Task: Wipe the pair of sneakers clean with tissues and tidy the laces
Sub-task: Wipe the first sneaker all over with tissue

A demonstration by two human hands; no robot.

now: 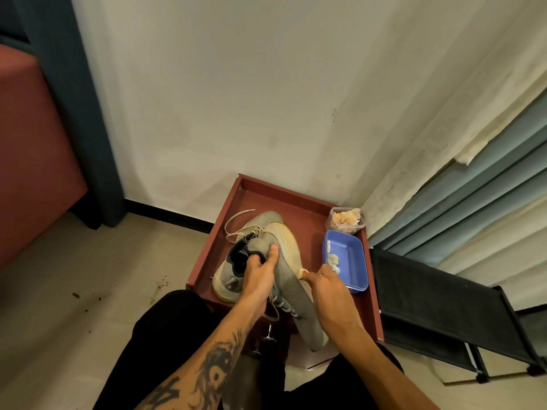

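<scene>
One head-worn camera looks steeply down, close above the red tray (307, 232).

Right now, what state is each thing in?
Front sneaker: on its side, gripped by left hand.
Back sneaker: lying on tray, laces loose.
Tissue: pinched by right hand against front sneaker's sole edge.
Blue tub: open, used tissues inside.
Clear tub: open, crumpled tissues inside.

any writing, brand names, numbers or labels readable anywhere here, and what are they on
No readable text in this view.
sneakers: no brand, logo or size mark shows on the grey uppers or pale soles.
blue tub: no label visible.
clear tub: no label visible.
tattoo on the left forearm: a dark pattern; no letters can be made out.
</scene>
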